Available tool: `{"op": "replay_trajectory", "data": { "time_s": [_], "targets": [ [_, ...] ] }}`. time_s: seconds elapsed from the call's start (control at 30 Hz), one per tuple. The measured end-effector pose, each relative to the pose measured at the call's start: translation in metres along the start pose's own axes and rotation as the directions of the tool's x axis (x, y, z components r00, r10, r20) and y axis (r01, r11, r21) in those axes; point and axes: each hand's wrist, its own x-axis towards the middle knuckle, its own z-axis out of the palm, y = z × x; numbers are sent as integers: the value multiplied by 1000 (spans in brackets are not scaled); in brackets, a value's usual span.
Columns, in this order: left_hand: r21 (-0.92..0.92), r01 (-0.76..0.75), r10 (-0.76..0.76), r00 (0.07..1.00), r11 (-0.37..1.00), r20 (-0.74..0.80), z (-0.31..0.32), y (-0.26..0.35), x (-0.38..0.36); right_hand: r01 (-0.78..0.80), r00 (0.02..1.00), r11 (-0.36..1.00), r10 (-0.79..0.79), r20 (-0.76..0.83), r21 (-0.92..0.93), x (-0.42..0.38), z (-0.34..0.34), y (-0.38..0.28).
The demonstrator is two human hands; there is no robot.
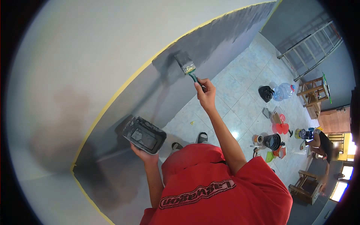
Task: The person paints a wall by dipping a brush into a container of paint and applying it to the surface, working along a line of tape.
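My right hand [205, 93] is raised and grips the green handle of a wide paintbrush [186, 64]. Its grey-laden bristles press against the grey-painted wall [217, 41], just below a line of yellow masking tape [123, 86]. My left hand [144, 154] holds up from below a small rectangular paint tray [144, 134] smeared with grey paint, close to the wall. My red shirt [210, 183] fills the lower middle, and my sandalled feet [202, 137] show on the tiled floor below.
Against the far wall leans a ladder [311, 47]. On the floor stand a large water bottle [284, 91], a black bag [266, 93], wooden stools [313, 92], and paint cans and buckets [272, 141]. Another person [323, 144] crouches at right.
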Motion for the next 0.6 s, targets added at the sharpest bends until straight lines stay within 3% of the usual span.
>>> {"op": "replay_trajectory", "data": {
  "time_s": [0.03,0.1,0.23,0.33,0.43,0.53,0.6],
  "targets": [
    [7,-4,4,1000,1000,3,1,-1,1,-74,997,997,74,33,9,-1,-1,-3],
    [12,6,-6,1000,1000,3,0,-2,-1,96,992,983,-82,92,-156,1,8,25],
    [12,49,-49,998,999,28,7,-2,-3,-150,935,808,304,185,-570,-6,6,89],
    [27,55,-56,997,998,49,2,-1,-3,-152,965,833,242,102,-532,-3,14,93],
    [43,66,-69,995,997,66,0,3,2,40,999,966,-36,22,-257,13,20,39],
    [58,60,-62,997,997,49,7,5,4,-186,982,956,176,66,225,10,6,-24],
    [55,64,-65,998,996,24,1,3,2,-226,974,912,200,109,342,7,5,-19]
  ]
}}
